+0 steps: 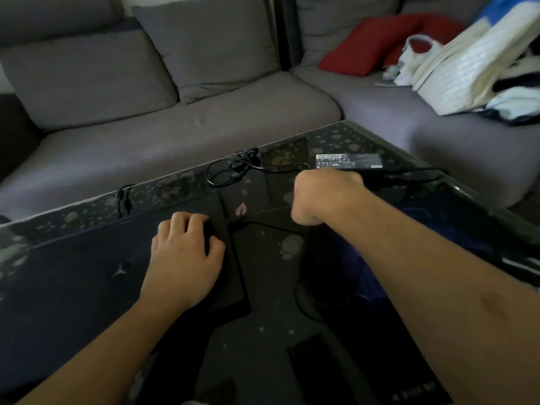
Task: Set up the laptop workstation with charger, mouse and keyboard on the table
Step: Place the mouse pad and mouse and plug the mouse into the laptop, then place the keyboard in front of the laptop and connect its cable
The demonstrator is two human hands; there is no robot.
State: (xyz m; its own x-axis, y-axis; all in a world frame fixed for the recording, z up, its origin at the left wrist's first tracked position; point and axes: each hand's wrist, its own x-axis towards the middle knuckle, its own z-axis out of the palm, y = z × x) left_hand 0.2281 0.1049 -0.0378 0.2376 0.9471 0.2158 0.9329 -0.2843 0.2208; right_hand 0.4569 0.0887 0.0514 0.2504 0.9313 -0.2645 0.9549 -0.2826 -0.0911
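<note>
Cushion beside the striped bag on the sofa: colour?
Red. The cushion shows clearly in the head view, its only view, at upper right.
</note>
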